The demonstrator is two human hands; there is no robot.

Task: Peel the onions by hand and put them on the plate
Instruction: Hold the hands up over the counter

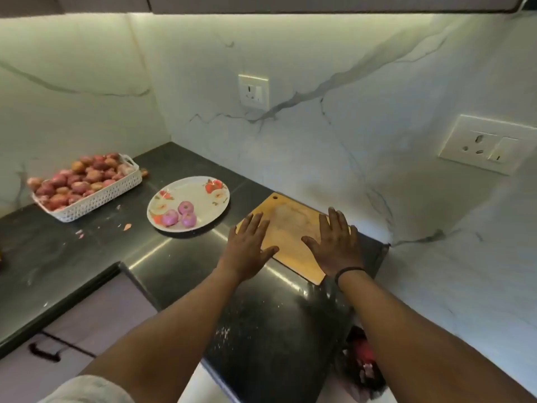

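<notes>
Resting flat: both hands lie palm-down with fingers spread, holding nothing.
Left grip: the left hand is splayed open, its fingers on the left edge of the cutting board, its heel on the bench.
Right grip: the right hand is likewise spread, lying on the board's right side; a dark band circles that wrist.
Hands counted: two, near each other with bare board between them.
Peeled onions: three peeled onions, pink and glossy, clustered touching one another on the plate, to the left of the left hand and a little farther from the person.
Onion heading: roughly round; the farthest shows its cut end turned upward; no clear long axis for the others.
Plate: one, oval and floral, its long axis running from near-left to far-right.
Unpeeled onions: too many to count, heaped in one white basket, well to the left beyond the plate.
Stray onion: one sits just behind the basket.
Skin scraps: a few lie on the bench left of the plate.
Sockets: two on the marble wall.
</notes>
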